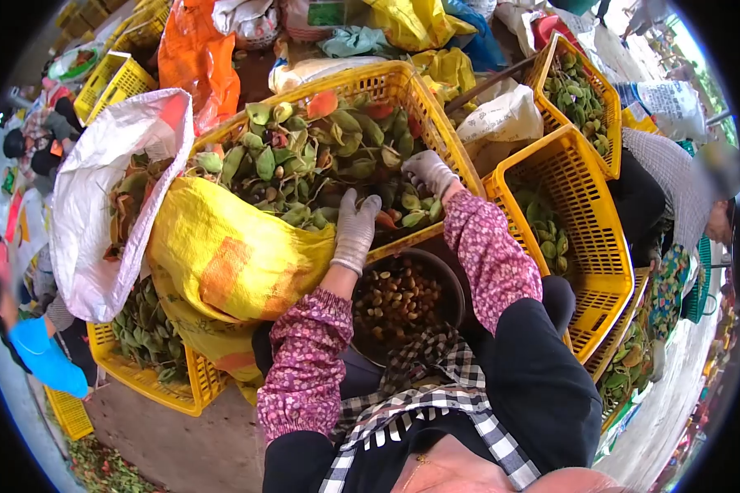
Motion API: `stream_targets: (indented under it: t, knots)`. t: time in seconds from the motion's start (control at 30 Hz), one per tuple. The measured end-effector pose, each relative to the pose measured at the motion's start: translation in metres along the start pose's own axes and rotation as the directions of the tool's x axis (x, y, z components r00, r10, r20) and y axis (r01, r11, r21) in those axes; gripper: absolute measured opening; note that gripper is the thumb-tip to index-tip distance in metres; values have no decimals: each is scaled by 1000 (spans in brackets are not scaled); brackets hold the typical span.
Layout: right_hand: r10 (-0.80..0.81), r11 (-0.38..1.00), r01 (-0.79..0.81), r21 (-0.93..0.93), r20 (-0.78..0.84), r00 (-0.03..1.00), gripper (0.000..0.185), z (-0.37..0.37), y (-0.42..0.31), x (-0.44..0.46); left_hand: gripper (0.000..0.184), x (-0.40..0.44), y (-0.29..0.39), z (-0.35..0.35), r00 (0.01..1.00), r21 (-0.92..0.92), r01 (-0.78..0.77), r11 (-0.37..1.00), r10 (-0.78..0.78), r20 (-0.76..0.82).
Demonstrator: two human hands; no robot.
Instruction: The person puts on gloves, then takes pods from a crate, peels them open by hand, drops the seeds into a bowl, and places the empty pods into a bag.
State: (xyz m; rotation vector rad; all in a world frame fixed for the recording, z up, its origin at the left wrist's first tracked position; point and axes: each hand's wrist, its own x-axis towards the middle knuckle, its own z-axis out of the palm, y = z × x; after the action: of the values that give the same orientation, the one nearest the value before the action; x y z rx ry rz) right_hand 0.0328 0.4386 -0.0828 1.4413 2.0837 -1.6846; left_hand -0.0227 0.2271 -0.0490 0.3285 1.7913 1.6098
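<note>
Pods (358, 156) lay heaped beyond and left of the left hand (357, 230), the nearer one, its fingers loosely parted, any hold hidden; the right hand (430, 173) curled, its contents unclear. The yellow crate (353, 78) stretched lengthwise across their reach.

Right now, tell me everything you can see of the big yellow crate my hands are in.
The big yellow crate looks like plastic, with slotted walls. It sits askew in front of you, just beyond the round bowl, filled with green, leafy-looking pieces, a few reddish. A yellow sack hides part of its near left side. Your gloved left hand and right hand are among its contents; its base is hidden.
</note>
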Motion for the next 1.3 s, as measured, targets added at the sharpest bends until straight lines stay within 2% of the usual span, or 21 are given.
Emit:
stream_targets:
  t: [0.07, 0.13, 0.2, 0.23, 0.27, 0.33, 0.43, 0.47, 0.53, 0.6, 0.67, 0.77, 0.87, 0.9, 1.0, 1.03, 1.1, 1.17, 1.2, 1.27, 1.3]
  knots:
    - [-38, 999, 39, -20, 33, 999, 26, -7, 10, -2, 52, -5, 12, 5, 992, -112, 113, 987, -105, 69]
    - [-487, 748, 376, -547, -68, 871, 39, 1, 26, 14, 50, -10, 23, 7, 977, -142, 172, 975, -151, 151]
    - [-364, 864, 258, -432, -182, 914, 56, 15, 13, 6, 50, -3, 1, 15, 983, -100, 115, 988, -98, 155]
    - [-94, 974, 77, -215, -72, 993, 70, 19, -17, -21, 49, -3, -6, 18, 975, -106, 133, 985, -111, 191]
    - [-267, 878, 158, -451, -190, 945, 71, 35, -7, 4, 49, -3, -11, 20, 967, -110, 149, 983, -122, 223]
    - [-294, 899, 154, -409, -306, 905, 60, 51, -2, 23, 40, -2, -19, 24, 984, -119, 56, 991, -35, 176]
    - [-338, 911, 196, -362, -388, 857, 42, 52, 0, 26, 38, 0, -11, 17, 965, -212, 188, 959, -141, 221]
    - [-94, 995, 91, -31, -153, 984, 37, 40, -2, 21, 37, 2, -11, 11, 973, -151, 77, 986, -41, 228]
    - [185, 966, -188, 176, 33, 982, 32, 14, -14, -5, 35, 3, -4, 6, 954, -49, -137, 989, 145, 262]
    - [-73, 668, -7, 744, 75, 994, 28, -4, 5, -46, 28, 17, -34, 15, 961, -422, 254, 870, -176, 215]
    - [-194, 660, 5, 751, 165, 967, 30, -18, -1, -85, 46, 15, -29, 19, 886, -451, 462, 764, -370, 280]
    - [-309, 547, -57, 835, 265, 913, 32, -15, 6, -118, 67, -3, 5, 28, 906, -617, 417, 667, -254, 339]
    - [-342, 472, -90, 877, 277, 898, 35, 9, -1, -172, 64, 1, 15, 28, 916, -722, 206, 660, 130, 381]
    - [-248, 329, -173, 928, 262, 933, 37, 26, 2, -176, 60, -19, 46, 29, 941, -749, 203, 630, 86, 327]
    - [-434, 269, -347, 899, 434, 789, 39, 51, 30, -152, 56, -20, 53, 11, 887, -515, 237, 824, 33, 460]
    - [-345, 248, -308, 919, 380, 858, 39, 48, 4, -165, 47, -9, 41, 13, 914, -541, 164, 825, 79, 398]
    - [-436, 591, 287, 754, 0, 900, 37, 53, -3, -166, 44, -1, 31, 18, 934, -667, 28, 745, 218, 282]
    - [-635, 729, 640, 243, -108, 765, 36, 46, 9, -129, 42, 4, 32, 14, 924, -686, -107, 720, 327, 199]
    - [-718, 691, 721, -49, -159, 677, 35, 43, 16, -110, 42, 6, 34, 10, 913, -610, -178, 772, 361, 191]
    - [-324, 940, 338, 51, -180, 929, 37, 10, -40, -160, 44, 8, 38, 8, 885, -443, -309, 842, 424, 190]
    - [-386, 827, 460, 325, -267, 883, 38, 9, -27, -129, 43, 7, 39, 8, 856, -356, -397, 846, 482, 190]
